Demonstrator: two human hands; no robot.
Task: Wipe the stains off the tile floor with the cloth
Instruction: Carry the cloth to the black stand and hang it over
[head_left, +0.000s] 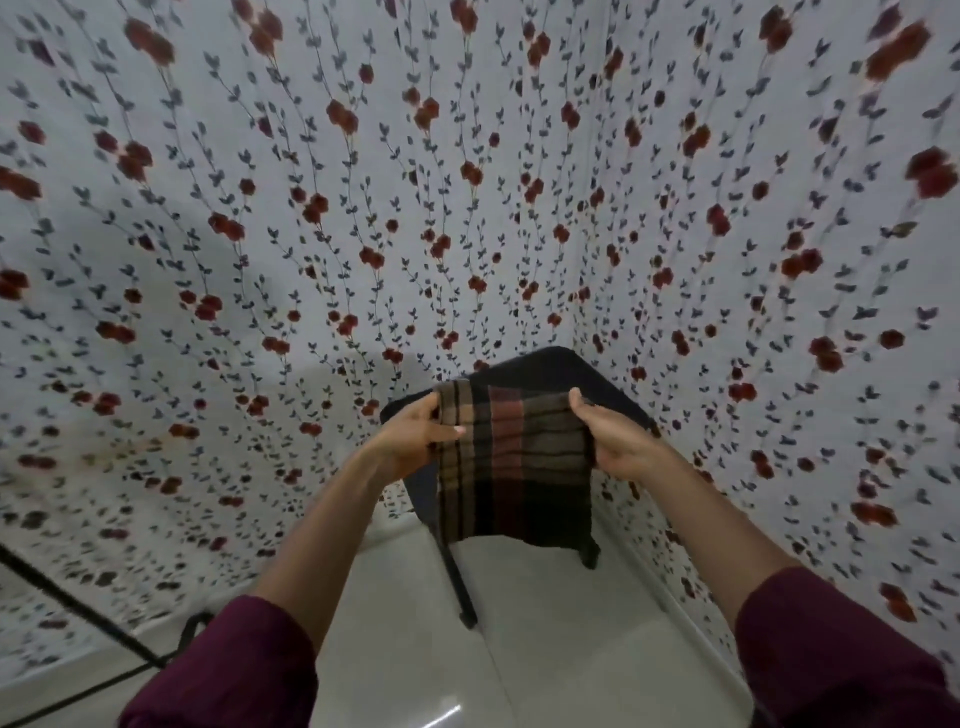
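Both hands, left hand (415, 434) and right hand (618, 441), pinch the top corners of the plaid cloth (514, 462), held spread in the air. It hides most of a black stool (561, 371). The tile floor (545, 623) below shows glare; stains cannot be made out.

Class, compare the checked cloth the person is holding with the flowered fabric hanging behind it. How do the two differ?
1. The cloth is dark, with brown and black checks; the fabric is pale, with red flowers and dark leaves.
2. The cloth is small, stretched between the left hand and right hand; the fabric fills the whole background.
3. The cloth hangs in the air above the floor; the fabric reaches down to it.

Both are patterned textiles.
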